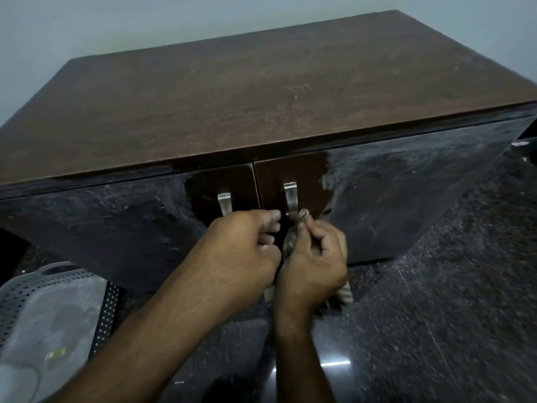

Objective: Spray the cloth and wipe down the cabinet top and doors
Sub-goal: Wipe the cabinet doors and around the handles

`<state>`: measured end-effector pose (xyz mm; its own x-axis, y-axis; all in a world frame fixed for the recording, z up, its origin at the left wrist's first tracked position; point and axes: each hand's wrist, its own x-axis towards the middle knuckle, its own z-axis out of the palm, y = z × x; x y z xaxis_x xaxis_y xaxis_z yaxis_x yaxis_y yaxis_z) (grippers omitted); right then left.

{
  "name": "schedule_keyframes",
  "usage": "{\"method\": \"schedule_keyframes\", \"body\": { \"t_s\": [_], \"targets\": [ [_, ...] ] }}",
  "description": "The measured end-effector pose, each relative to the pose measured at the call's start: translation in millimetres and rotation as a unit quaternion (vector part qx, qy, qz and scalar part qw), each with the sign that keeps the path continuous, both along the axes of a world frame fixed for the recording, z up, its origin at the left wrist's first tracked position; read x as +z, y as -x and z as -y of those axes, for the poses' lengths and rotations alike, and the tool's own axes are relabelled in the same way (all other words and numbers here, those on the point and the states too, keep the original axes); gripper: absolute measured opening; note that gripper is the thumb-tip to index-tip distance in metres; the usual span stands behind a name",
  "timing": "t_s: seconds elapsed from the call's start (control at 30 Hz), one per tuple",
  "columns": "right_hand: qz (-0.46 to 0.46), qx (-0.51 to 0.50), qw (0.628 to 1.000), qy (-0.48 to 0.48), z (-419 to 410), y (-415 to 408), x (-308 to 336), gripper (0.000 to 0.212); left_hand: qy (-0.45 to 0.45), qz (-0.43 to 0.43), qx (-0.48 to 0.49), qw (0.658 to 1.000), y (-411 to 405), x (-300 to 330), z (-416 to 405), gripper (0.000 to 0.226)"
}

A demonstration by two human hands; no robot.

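The cloth (291, 239), a striped rag, is bunched between the person's two hands in front of the cabinet doors, right at the seam where the doors meet. Its upper end is wrapped against the lower part of the right handle (291, 200), and a loose end (345, 295) hangs out below the right hand.

The right hand (312, 263) is curled tightly round the cloth, thumb and forefinger pinching its top end against the handle. The left hand (244, 251) sits just beside it, fingers curled in toward the cloth and the thumb stretched toward the right handle; whether it actually grips the cloth or only a fold of it cannot be told, since the fingertips are hidden behind the hand itself.

The left handle (224, 202) stands free above the left hand's knuckles. Both doors (406, 184) are shut, dark and glossy, with a clean brown patch round the handles and a greyish, smeared film over the outer parts. The cabinet top (261, 91) is a matte brown wood surface with faint scuffs and pale streaks.

The cabinet stands against a pale wall (87, 21) on a dark speckled polished floor (436, 315) that mirrors a light. At lower left, beside the cabinet, lies a grey perforated plastic basket (52, 295).
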<state>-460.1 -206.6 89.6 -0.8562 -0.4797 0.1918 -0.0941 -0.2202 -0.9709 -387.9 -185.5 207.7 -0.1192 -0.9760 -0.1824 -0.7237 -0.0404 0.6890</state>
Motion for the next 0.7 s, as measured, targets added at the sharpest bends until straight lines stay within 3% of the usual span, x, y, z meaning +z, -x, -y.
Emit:
{"method": "schedule_keyframes", "body": {
  "t_s": [0.1, 0.27, 0.37, 0.53, 0.7],
  "targets": [
    [0.035, 0.011, 0.999, -0.021, -4.0, -6.1, -3.5, 0.015, -0.001, 0.002, -0.001, 1.0, 2.3, 0.5, -0.9, 0.059],
    [-0.026, 0.002, 0.999, 0.033, 6.3, 9.4, 23.2, 0.011, 0.002, 0.004, -0.005, 1.0, 1.8, -0.4, 0.5, 0.059],
    [-0.053, 0.004, 0.998, 0.015, 1.7, 9.2, 16.0, 0.012, 0.008, 0.006, 0.001, 1.0, 2.4, -1.6, 1.3, 0.059],
    [0.053, 0.042, 0.997, -0.035, -3.9, 13.0, 34.6, 0.026, 0.013, -0.009, 0.002, 1.0, 6.2, -0.8, 3.0, 0.057],
    [0.129, 0.113, 0.984, 0.041, -4.4, 25.0, 81.8, 0.016, 0.006, -0.035, 0.021, 0.999, 4.1, 0.0, 6.6, 0.053]
  ]
}}
